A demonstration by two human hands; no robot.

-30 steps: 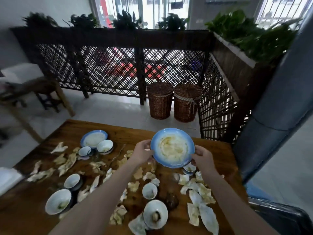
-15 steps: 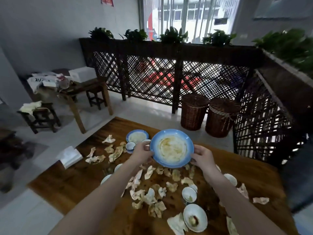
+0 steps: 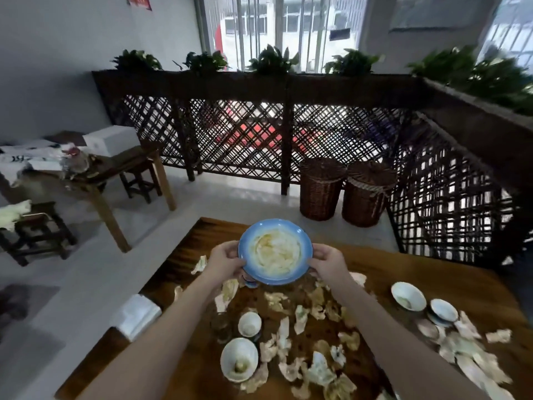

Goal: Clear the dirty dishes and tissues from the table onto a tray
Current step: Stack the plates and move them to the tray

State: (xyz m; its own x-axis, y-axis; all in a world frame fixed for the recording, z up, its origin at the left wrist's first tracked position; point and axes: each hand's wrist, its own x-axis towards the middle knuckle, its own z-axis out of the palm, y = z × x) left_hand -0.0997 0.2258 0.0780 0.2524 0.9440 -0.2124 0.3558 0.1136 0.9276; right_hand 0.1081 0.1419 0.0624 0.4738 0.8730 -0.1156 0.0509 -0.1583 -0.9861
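While between left hand (image 3: 226,262), right hand (image 3: 327,262), plate (image 3: 275,251) above table edge (image 3: 403,259).

A single head-worn wide-angle view looks forward and down, close over the wooden surface (image 3: 432,284), toward a lattice fence (image 3: 259,140).

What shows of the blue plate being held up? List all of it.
The plate is round and shallow, with a blue rim and a white middle smeared with yellowish food residue; it looks like glazed ceramic. It is lifted off the wooden table and tilted so that its dirty face shows to the camera. The left hand grips its left edge and the right hand its right edge. Crumpled tissues lie on the table below it, apart from it.
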